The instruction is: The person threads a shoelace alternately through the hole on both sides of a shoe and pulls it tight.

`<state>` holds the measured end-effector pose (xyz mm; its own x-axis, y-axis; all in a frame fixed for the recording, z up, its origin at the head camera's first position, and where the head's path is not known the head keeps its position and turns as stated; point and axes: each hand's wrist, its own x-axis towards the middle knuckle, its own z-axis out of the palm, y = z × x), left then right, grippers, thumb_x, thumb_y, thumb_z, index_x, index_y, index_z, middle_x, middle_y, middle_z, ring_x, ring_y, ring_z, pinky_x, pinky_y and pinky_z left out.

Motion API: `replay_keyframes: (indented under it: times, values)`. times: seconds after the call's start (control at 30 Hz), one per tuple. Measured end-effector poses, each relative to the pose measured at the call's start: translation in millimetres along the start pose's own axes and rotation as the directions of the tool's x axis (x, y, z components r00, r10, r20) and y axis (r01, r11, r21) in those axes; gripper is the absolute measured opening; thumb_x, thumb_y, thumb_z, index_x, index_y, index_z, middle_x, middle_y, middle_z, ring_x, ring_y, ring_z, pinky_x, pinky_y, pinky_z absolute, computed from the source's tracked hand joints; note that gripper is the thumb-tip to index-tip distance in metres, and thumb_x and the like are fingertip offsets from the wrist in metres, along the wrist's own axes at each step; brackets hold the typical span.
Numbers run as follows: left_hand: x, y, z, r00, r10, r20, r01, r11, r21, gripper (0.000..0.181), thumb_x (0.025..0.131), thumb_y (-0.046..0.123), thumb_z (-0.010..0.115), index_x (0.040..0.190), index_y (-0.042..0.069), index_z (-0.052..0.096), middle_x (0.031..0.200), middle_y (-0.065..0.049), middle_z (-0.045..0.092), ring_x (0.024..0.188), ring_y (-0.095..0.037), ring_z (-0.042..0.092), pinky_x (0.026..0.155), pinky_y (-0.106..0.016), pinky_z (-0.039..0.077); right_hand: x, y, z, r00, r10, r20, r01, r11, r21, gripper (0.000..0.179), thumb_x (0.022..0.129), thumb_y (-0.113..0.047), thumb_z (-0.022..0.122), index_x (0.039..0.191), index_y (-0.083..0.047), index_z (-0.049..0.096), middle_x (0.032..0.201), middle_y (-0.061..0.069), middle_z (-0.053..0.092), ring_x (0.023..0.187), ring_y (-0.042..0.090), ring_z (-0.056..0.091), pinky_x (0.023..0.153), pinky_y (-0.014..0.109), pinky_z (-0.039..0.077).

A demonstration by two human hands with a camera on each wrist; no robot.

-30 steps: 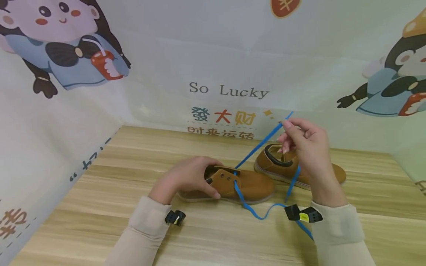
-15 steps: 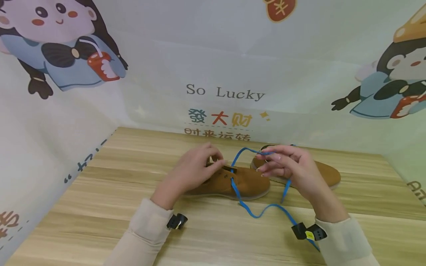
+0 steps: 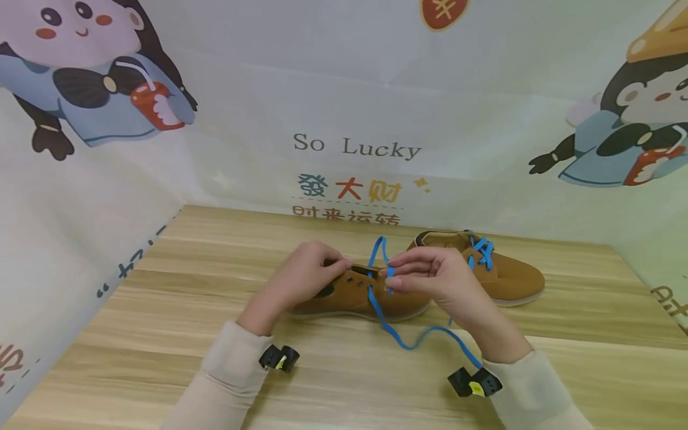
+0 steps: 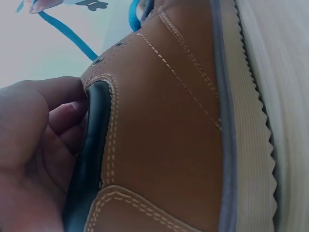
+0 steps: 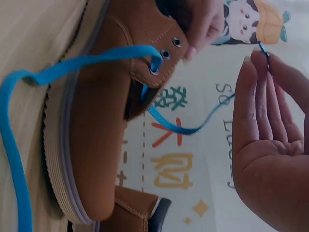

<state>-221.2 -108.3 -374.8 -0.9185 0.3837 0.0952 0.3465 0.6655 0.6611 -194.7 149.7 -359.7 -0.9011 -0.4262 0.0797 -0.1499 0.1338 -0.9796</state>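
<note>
A brown shoe [image 3: 338, 303] stands on its sole, toe to the right. My left hand [image 3: 301, 278] holds its upper edge; in the left wrist view the thumb and fingers [image 4: 67, 92] lie at the dark-lined collar beside the eyelets [image 4: 99, 60]. A flat blue shoelace [image 3: 379, 315] passes through the front eyelet [image 5: 154, 71]. One part arches up from the shoe's opening to my right hand [image 3: 443, 283], which pinches it close to its tip [image 5: 261, 46]. The lace's other part trails over the table in front. The rear of the opening is hidden behind my left hand.
Behind my right hand stands a second brown shoe [image 3: 518, 278], with a blue lace [image 3: 485, 251] crossed and tied on it. The wooden table [image 3: 134, 340] ends at a printed cloth backdrop [image 3: 258, 107] behind and at both sides.
My right hand has come down and to the left with the pinched lace, from high above to beside the shoe's opening. My left hand shifted from the shoe's side to its upper edge.
</note>
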Motion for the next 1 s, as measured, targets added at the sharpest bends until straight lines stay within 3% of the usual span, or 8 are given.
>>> replay_keyframes:
  times: [0.23, 0.5, 0.73, 0.87, 1.0]
  values:
    - [-0.7, -0.2, -3.7, 0.998, 0.017, 0.053, -0.013, 0.997, -0.072, 0.034, 0.104, 0.028, 0.059, 0.077, 0.011, 0.070, 0.059, 0.005, 0.041, 0.055, -0.010, 0.036, 0.055, -0.026, 0.034, 9.1, 6.7, 19.1, 0.997, -0.014, -0.077, 0.008, 0.997, -0.080, 0.029, 0.084, -0.004, 0.080, 0.109, 0.006, 0.070, 0.091, -0.001, 0.076, 0.082, 0.009, 0.074, 0.079, 0.026, 0.060]
    - [1.8, 1.6, -3.0, 0.996, 0.025, 0.081, -0.021, 0.999, -0.043, 0.031, 0.103, 0.027, 0.061, 0.080, 0.010, 0.074, 0.056, 0.007, 0.037, 0.052, -0.008, 0.032, 0.053, -0.025, 0.030, 17.1, 20.4, 32.2, 0.971, -0.174, -0.162, 0.130, 0.959, -0.254, 0.017, 0.083, -0.003, 0.081, 0.099, -0.002, 0.074, 0.092, 0.015, 0.076, 0.075, 0.005, 0.073, 0.069, 0.023, 0.059]
    - [-0.6, 1.7, -4.2, 0.990, 0.003, 0.142, 0.000, 1.000, -0.023, 0.047, 0.105, 0.030, 0.056, 0.060, 0.016, 0.056, 0.051, 0.007, 0.029, 0.046, -0.009, 0.026, 0.049, -0.024, 0.026, 20.6, 28.6, 41.1, 0.939, -0.303, -0.165, 0.245, 0.923, -0.298, 0.013, 0.082, 0.000, 0.080, 0.093, -0.003, 0.075, 0.091, 0.014, 0.077, 0.078, 0.009, 0.075, 0.072, 0.025, 0.061]
    - [-1.8, 2.0, -4.3, 0.989, 0.005, 0.146, -0.003, 1.000, -0.016, 0.049, 0.105, 0.029, 0.056, 0.058, 0.018, 0.050, 0.052, 0.007, 0.031, 0.046, -0.009, 0.028, 0.050, -0.024, 0.027, 22.1, 32.6, 45.2, 0.911, -0.389, -0.138, 0.317, 0.874, -0.369, 0.012, 0.082, 0.000, 0.081, 0.091, -0.006, 0.076, 0.089, 0.009, 0.078, 0.081, 0.012, 0.075, 0.073, 0.026, 0.061]
    - [-2.4, 2.3, -4.5, 0.988, 0.010, 0.157, -0.007, 1.000, -0.024, 0.049, 0.105, 0.029, 0.055, 0.058, 0.017, 0.048, 0.052, 0.007, 0.033, 0.046, -0.009, 0.029, 0.050, -0.024, 0.028, 22.9, 33.8, 47.7, 0.844, -0.529, -0.086, 0.427, 0.760, -0.490, 0.013, 0.081, 0.001, 0.081, 0.089, -0.009, 0.077, 0.088, 0.004, 0.078, 0.080, 0.015, 0.074, 0.070, 0.028, 0.061]
